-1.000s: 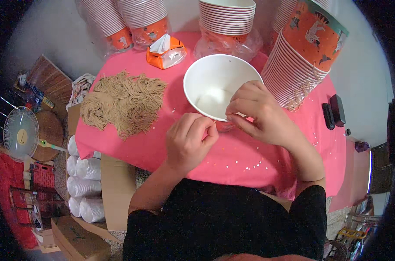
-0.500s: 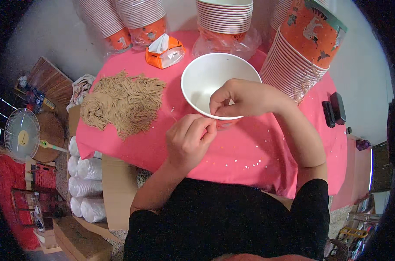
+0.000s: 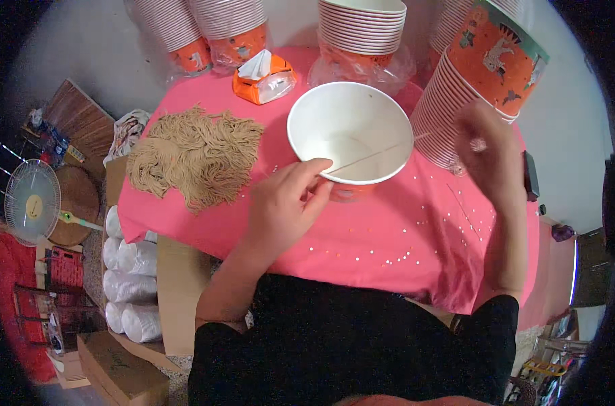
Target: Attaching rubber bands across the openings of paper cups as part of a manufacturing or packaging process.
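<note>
Your left hand (image 3: 283, 206) rests on the near rim of the white paper bowl (image 3: 351, 132), fingers curled loosely with the thumb and fingertips pinching the rim where a thin string (image 3: 375, 154) meets it. The string runs taut across the mouth of the bowl from that pinch toward your right hand (image 3: 487, 152), which is raised just beside the tall leaning stack of orange printed cups (image 3: 480, 81). That right hand is blurred; its fingers look drawn together as if gripping the string's far end, but you cannot tell for sure how tightly it is closed.

The bowl stands upright on the pink tablecloth (image 3: 388, 230), near the middle of the table and just in front of a wrapped stack of white bowls (image 3: 361, 30). To its left lies a loose heap of tan string (image 3: 195, 155), well apart from the bowl. An orange tissue pack (image 3: 263, 78) sits behind, between the heap and the bowl.
</note>
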A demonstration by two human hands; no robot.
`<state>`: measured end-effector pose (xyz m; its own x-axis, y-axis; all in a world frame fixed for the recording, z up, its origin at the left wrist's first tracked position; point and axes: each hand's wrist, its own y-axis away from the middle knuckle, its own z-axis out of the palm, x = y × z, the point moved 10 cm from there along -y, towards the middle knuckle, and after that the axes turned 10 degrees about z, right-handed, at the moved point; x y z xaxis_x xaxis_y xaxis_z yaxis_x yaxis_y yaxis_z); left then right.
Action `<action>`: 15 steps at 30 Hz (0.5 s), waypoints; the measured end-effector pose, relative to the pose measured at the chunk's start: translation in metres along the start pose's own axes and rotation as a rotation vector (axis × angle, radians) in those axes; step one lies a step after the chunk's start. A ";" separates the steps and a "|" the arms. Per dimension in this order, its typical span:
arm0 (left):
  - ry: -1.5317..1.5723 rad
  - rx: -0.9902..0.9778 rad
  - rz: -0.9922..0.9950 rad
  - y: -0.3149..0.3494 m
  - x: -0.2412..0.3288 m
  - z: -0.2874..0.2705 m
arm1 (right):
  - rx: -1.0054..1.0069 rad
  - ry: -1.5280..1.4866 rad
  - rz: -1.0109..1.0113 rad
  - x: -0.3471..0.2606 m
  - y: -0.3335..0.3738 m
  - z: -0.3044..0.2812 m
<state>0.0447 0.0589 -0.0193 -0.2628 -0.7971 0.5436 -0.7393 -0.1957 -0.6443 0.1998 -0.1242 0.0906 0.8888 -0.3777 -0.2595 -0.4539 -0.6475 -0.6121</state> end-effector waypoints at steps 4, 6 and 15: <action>0.263 -0.019 -0.127 0.006 -0.024 -0.004 | 0.170 0.135 0.254 0.060 0.022 -0.059; 0.430 -0.031 -0.181 0.008 -0.031 -0.005 | 0.188 0.182 0.444 0.100 0.033 -0.078; 0.966 -0.136 -0.343 0.020 -0.042 0.002 | 0.076 0.597 0.550 0.169 0.068 -0.091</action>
<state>0.0423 0.0879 -0.0558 -0.3664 0.0996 0.9251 -0.9162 -0.2118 -0.3401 0.3132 -0.2928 0.0731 0.3471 -0.9315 -0.1091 -0.7910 -0.2283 -0.5677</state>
